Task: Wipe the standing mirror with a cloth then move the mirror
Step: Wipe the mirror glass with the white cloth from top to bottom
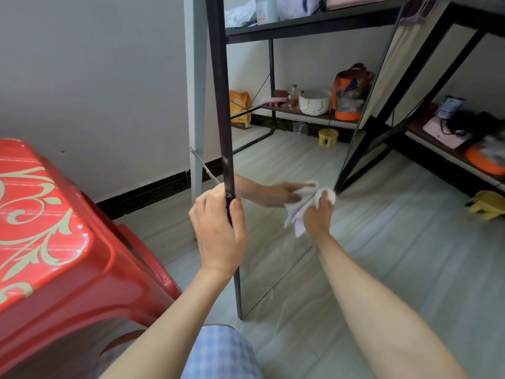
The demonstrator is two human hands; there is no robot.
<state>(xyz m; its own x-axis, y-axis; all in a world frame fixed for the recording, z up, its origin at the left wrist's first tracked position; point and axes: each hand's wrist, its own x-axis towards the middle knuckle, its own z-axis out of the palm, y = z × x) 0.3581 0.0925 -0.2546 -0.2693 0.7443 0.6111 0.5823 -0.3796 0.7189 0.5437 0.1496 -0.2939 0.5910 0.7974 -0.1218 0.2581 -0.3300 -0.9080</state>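
Tight on the left: the big red plastic stool with the pale green scroll pattern sits just beside the tall black-framed standing mirror, leaving only a narrow strip of pale tiled floor between them. The left hand fills that gap, clamped on the frame edge. Right of the mirror the floor is open, until the black metal shelf rack and a small yellow plastic stool hem it in.

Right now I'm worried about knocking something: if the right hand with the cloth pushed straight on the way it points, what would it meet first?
The right hand already presses the white cloth against the mirror, so the glass comes first. Nothing else lies between, as far as this view shows.
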